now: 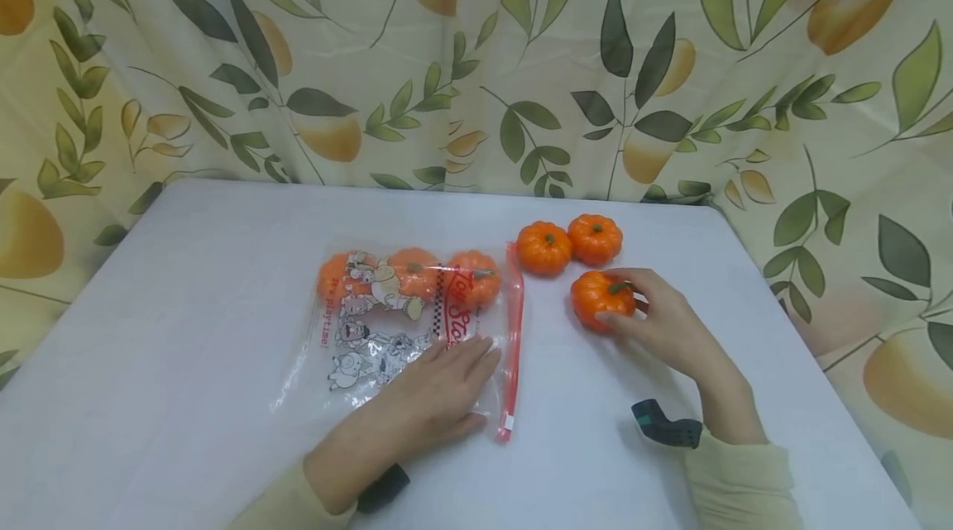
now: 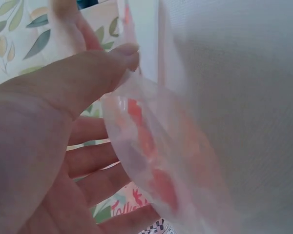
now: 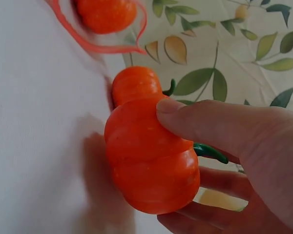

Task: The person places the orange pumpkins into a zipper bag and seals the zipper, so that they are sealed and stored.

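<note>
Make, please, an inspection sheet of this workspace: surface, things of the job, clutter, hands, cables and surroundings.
Surface: white table, with the bag and pumpkins on it.
Job's things: clear printed zip bag with three orange mini pumpkins inside, its red zip edge toward the loose ones; two loose pumpkins beyond the held pumpkin.
Clutter: nothing seen.
Left hand: rests on the bag, fingers extended.
Right hand: grips one pumpkin between thumb and fingers; whether it is lifted, cannot tell.
Cables: nothing seen.
Surroundings: backdrop printed with leaves and fruit, behind the table.
</note>
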`<state>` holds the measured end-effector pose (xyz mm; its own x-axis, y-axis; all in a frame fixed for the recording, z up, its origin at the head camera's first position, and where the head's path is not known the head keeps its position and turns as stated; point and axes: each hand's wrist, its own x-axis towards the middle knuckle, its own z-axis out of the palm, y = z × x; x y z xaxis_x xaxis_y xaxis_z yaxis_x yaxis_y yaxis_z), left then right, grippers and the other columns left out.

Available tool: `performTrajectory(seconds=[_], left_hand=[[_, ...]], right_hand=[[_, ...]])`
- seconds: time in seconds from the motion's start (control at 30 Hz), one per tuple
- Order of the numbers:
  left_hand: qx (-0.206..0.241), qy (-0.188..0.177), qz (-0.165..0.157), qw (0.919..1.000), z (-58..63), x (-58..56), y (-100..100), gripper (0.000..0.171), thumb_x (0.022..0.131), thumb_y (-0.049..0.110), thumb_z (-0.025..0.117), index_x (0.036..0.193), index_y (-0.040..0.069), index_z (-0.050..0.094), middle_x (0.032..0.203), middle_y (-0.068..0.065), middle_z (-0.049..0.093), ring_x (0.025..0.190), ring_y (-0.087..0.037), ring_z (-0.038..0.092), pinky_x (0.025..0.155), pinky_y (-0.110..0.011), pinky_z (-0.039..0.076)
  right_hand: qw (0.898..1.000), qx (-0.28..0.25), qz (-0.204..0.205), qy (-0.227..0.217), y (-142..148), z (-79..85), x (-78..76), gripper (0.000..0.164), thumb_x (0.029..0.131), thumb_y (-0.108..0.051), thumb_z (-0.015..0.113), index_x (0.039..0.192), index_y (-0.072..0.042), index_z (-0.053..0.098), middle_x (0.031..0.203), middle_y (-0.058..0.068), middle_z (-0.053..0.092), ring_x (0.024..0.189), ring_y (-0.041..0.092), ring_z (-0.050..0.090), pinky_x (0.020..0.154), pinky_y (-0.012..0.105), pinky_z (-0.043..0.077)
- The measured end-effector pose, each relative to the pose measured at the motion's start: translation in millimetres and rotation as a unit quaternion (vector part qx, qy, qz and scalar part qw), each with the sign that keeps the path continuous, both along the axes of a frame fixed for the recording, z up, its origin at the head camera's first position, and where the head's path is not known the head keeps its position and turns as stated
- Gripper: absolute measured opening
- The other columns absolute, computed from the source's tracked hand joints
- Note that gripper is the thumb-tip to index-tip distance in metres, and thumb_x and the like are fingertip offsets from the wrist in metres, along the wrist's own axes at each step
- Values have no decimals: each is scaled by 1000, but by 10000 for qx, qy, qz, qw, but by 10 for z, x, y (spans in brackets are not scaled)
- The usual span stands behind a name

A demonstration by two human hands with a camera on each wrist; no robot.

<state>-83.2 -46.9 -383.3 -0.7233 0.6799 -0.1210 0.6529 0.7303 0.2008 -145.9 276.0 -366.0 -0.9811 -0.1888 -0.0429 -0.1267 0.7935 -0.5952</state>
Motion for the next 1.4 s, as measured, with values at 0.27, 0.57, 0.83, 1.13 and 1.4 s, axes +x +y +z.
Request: performTrajectory(seconds=[0.27, 0.57, 0.83, 1.13, 1.4], left_hand=[[0, 206, -62, 9998, 30, -6, 17, 71, 96, 43, 61, 154, 13, 34, 158, -5, 40, 147, -21, 37, 119, -44, 35], [229, 630, -100, 9977, 47, 3, 19, 76, 94, 45, 63, 155, 11, 33, 157, -6, 40, 145, -22, 39, 118, -41, 37], [454, 1034, -40, 9936, 33, 14, 36, 76, 93, 49, 64, 152, 9, 37, 156, -7, 42, 144, -23, 41, 116, -41, 39], [649, 1427, 81, 9876, -24, 38, 61, 84, 90, 53, 64, 152, 5, 35, 157, -13, 39, 145, -28, 39, 117, -43, 38], [599, 1340, 225, 9889, -49, 35, 76, 86, 91, 56, 62, 154, 6, 33, 160, -12, 34, 146, -27, 37, 119, -45, 34]], right_hand=[[9990, -193, 411, 42, -162, -13, 28, 55, 90, -19, 73, 139, -8, 51, 141, 14, 52, 129, 34, 49, 104, 62, 45], [9939, -502, 980, 15, -406, -3, 70, 51, 87, -20, 76, 133, -15, 56, 136, 5, 57, 122, 26, 55, 100, 58, 50], [9895, -599, 1307, -150, -538, 24, 124, 52, 86, -12, 75, 134, -20, 56, 135, -1, 59, 123, 24, 56, 101, 55, 50], [9850, -699, 1549, -299, -612, 70, 175, 53, 85, -14, 76, 133, -19, 56, 132, -3, 61, 122, 20, 57, 104, 52, 49], [9793, -849, 1703, -692, -624, 81, 189, 52, 87, -11, 71, 135, -22, 55, 135, -6, 59, 127, 19, 55, 107, 53, 47]])
